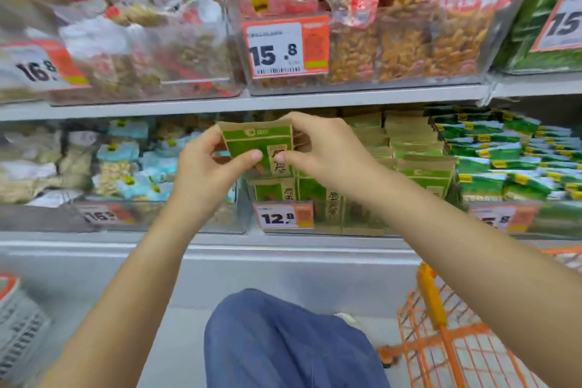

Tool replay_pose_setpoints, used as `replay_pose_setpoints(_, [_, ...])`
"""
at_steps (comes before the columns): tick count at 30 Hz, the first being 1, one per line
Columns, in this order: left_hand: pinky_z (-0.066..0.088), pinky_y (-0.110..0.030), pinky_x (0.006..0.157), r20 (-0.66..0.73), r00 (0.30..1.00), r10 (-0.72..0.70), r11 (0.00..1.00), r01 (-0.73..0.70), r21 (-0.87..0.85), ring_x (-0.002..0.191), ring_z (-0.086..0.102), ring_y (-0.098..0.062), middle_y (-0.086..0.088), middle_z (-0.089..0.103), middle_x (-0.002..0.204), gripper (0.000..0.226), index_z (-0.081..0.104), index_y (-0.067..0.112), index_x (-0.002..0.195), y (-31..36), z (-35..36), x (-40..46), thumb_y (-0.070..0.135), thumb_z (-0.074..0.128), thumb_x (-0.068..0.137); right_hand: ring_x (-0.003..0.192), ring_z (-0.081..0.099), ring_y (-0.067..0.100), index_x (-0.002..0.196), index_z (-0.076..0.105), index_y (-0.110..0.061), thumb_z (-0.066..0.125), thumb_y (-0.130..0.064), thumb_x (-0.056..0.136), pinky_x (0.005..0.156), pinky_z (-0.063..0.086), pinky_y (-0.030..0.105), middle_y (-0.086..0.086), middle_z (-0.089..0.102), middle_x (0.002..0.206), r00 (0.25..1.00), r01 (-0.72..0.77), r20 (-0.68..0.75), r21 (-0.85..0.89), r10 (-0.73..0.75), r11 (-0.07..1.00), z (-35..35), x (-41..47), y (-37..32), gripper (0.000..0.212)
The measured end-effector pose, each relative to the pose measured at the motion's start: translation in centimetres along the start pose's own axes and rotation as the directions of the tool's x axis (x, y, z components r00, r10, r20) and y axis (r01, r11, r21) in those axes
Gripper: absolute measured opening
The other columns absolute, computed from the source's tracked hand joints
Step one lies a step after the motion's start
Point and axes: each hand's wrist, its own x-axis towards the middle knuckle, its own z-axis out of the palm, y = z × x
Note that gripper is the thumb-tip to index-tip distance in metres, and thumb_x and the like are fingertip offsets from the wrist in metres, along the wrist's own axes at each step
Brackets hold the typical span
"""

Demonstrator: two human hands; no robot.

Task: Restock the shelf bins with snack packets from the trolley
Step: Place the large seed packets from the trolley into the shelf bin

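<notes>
Head view, one moment at a snack shelf: left hand (208,164) and right hand (318,148) both pinch a green-and-kraft snack packet (256,148), thumbs on its printed face, fingers curled behind its side edges; packet upright, held just above and in front of the clear shelf bin (343,224) tagged 12.8 (285,216). Step in hand, as judged: placing this packet into that bin, which already holds matching packets (415,167) standing in rows and stacked toward the back. Next move calls for lowering the packet into the front row, face outward, and letting go only once it stands among its neighbours; the front left of the bin looks the likeliest slot, though its depth cannot be told. Trolley (447,343), orange wire, stands at lower right, well apart from the hands; its contents are not visible. Surroundings: shelf board (220,102) close overhead limits lift room; blue-and-white packets (126,164) in the bin to the left; green-and-white packets (504,161) in the bin to the right; upper bin tagged 15.8 (285,49) holds bags of golden snacks; the person's knee in blue denim (283,340) below. Left side of the view is blurred
</notes>
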Motion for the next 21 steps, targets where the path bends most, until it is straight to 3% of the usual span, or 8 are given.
replay_pose_setpoints(3, [0.051, -0.019, 0.075, 0.01, 0.999, -0.049, 0.998, 0.048, 0.043, 0.08, 0.062, 0.004, 0.028, 0.069, 0.082, 0.024, 0.063, 0.033, 0.089, -2.1, 0.0, 0.3, 0.017, 0.075, 0.076, 0.094, 0.063, 0.024, 0.112, 0.061, -0.017, 0.071, -0.03, 0.083, 0.08, 0.05, 0.04, 0.003, 0.07, 0.1, 0.999, -0.019, 0.028, -0.071, 0.021, 0.997, 1.4, 0.2, 0.9, 0.033])
replay_pose_setpoints(9, [0.055, -0.04, 0.085, 0.075, 0.989, -0.126, 0.99, 0.121, 0.074, 0.092, 0.064, -0.007, 0.019, 0.069, 0.092, 0.031, 0.063, 0.035, 0.093, -4.9, 1.3, -0.4, 0.017, 0.08, 0.075, 0.085, 0.057, 0.021, 0.1, 0.057, -0.013, 0.062, -0.043, 0.089, 0.074, 0.049, 0.04, 0.001, 0.06, 0.095, 0.993, -0.056, 0.087, -0.23, 0.078, 0.972, 3.5, -1.0, 3.0, 0.032])
replay_pose_setpoints(12, [0.053, -0.029, 0.08, 0.061, 0.998, -0.035, 0.987, 0.025, 0.159, 0.095, 0.059, -0.001, 0.023, 0.063, 0.098, 0.044, 0.055, 0.036, 0.108, -4.3, 0.7, -0.2, 0.017, 0.079, 0.077, 0.084, 0.054, 0.016, 0.107, 0.058, -0.019, 0.058, -0.043, 0.091, 0.071, 0.048, 0.038, -0.004, 0.056, 0.096, 0.999, -0.033, -0.031, -0.223, 0.027, 0.974, 3.1, -1.0, 2.7, 0.029])
replay_pose_setpoints(15, [0.052, -0.026, 0.074, 0.104, 0.994, 0.032, 0.96, -0.06, 0.273, 0.088, 0.056, 0.005, 0.026, 0.06, 0.091, 0.036, 0.054, 0.034, 0.103, -3.4, 0.5, 0.5, 0.014, 0.075, 0.081, 0.092, 0.052, 0.018, 0.112, 0.059, -0.021, 0.059, -0.042, 0.09, 0.07, 0.043, 0.035, -0.005, 0.06, 0.095, 0.999, -0.005, -0.052, -0.274, -0.009, 0.962, 2.5, -0.4, 2.4, 0.031])
replay_pose_setpoints(18, [0.052, -0.036, 0.076, 0.116, 0.993, -0.001, 0.916, -0.046, 0.398, 0.081, 0.054, 0.0, 0.021, 0.059, 0.084, 0.025, 0.055, 0.029, 0.095, -3.6, 0.7, 1.4, 0.014, 0.072, 0.083, 0.1, 0.049, 0.021, 0.113, 0.06, -0.018, 0.06, -0.044, 0.09, 0.076, 0.034, 0.033, 0.0, 0.061, 0.097, 0.999, -0.031, -0.004, -0.364, 0.032, 0.931, 2.4, 0.6, 2.6, 0.035])
replay_pose_setpoints(21, [0.051, -0.042, 0.078, 0.141, 0.989, -0.045, 0.871, -0.03, 0.49, 0.09, 0.059, -0.018, 0.012, 0.061, 0.087, 0.022, 0.057, 0.024, 0.098, -4.1, 1.0, 2.2, 0.019, 0.073, 0.083, 0.111, 0.046, 0.022, 0.116, 0.062, -0.017, 0.063, -0.045, 0.087, 0.089, 0.034, 0.034, 0.001, 0.06, 0.112, 0.998, -0.056, 0.014, -0.402, 0.068, 0.914, 2.7, 1.3, 2.9, 0.04])
